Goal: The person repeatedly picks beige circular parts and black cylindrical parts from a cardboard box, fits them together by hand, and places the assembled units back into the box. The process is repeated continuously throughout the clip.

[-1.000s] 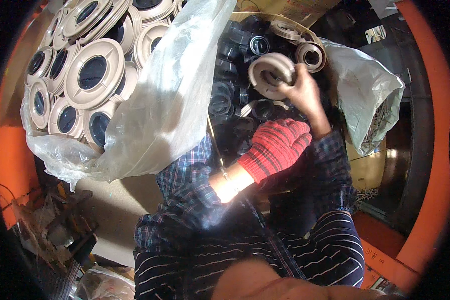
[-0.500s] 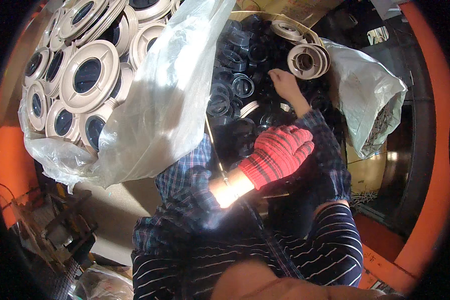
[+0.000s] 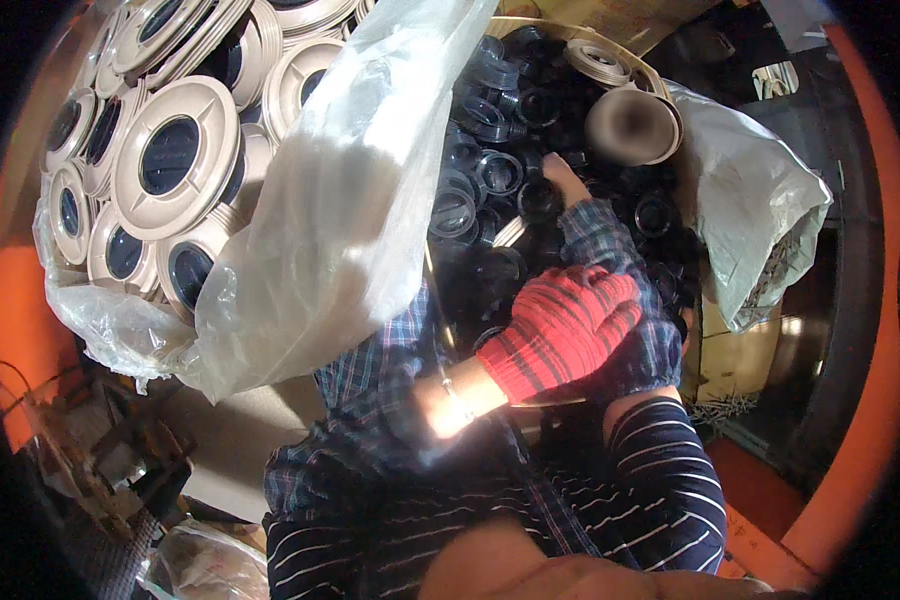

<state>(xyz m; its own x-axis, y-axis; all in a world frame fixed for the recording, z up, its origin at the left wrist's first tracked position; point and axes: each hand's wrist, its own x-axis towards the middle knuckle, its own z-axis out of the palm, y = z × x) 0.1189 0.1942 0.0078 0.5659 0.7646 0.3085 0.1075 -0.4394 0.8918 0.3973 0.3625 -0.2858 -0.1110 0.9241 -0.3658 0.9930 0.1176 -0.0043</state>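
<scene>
Nearest me, at frame centre, my left hand [image 3: 560, 330] in its red knit glove rests on the plaid right sleeve [image 3: 610, 260], fingers curled loosely and holding nothing I can see. Just above it, my bare right hand [image 3: 565, 180] reaches into the black rings [image 3: 490, 170] piled in the bag; I cannot tell whether its fingers grip one. Beyond, upper right, beige discs [image 3: 630, 125] lie within that hand's reach.
</scene>
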